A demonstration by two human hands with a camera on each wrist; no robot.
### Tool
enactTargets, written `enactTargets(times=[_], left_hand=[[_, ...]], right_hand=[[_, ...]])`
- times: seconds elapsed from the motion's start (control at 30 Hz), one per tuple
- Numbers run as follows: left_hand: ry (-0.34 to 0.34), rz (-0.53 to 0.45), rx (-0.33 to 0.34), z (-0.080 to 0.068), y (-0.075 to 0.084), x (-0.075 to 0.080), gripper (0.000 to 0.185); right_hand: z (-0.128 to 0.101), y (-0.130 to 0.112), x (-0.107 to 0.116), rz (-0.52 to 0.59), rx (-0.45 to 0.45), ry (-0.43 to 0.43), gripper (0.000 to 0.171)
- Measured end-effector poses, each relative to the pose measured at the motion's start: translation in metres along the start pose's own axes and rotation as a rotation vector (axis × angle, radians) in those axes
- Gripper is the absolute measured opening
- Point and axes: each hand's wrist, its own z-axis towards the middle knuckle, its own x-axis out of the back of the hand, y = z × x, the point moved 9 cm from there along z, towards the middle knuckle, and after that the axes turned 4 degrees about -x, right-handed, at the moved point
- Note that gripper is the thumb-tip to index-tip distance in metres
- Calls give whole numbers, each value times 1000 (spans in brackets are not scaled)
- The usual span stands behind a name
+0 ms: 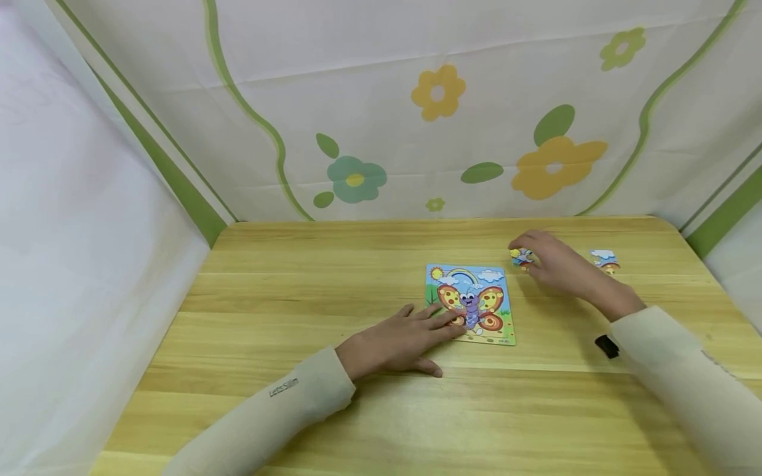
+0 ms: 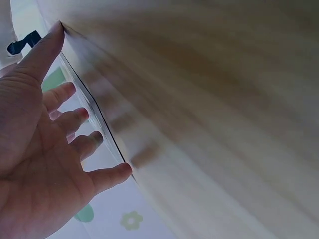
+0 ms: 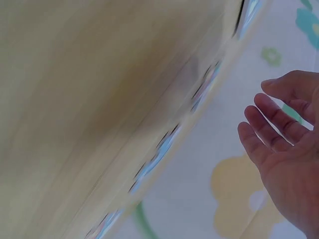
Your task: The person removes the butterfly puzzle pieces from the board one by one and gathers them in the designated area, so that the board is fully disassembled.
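Observation:
A butterfly puzzle board point(image 1: 471, 303) lies flat near the middle of the wooden table point(image 1: 297, 311). My left hand point(image 1: 411, 334) rests flat on the table, fingers spread, with its fingertips on the board's lower left part. In the left wrist view the left hand point(image 2: 50, 149) shows straight fingers and holds nothing. My right hand point(image 1: 544, 259) lies to the right of the board, its fingertips at a small loose puzzle piece point(image 1: 520, 256). In the right wrist view the right hand point(image 3: 284, 144) is relaxed, with nothing in its palm. A second loose piece point(image 1: 605, 261) lies further right.
A white cloth backdrop point(image 1: 440, 119) with flowers and green stripes closes off the table's far side, and white cloth hangs at both sides. A black strap point(image 1: 606, 346) sits on the right sleeve. Both wrist views are blurred.

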Motion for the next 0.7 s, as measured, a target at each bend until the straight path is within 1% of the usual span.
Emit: enactTargets(times=[0.13, 0.3, 0.53, 0.7], left_hand=[[5, -7, 11, -4, -3, -1, 81], [5, -16, 21, -8, -7, -2, 80], [6, -25, 29, -11, -9, -3, 81], [20, -14, 29, -12, -10, -2, 81]], right_hand=[[6, -18, -9, 21, 25, -24, 38], [13, -34, -20, 32, 44, -58, 40], [20, -50, -32, 69, 63, -88, 38], [21, -56, -38, 113, 51, -110, 38]])
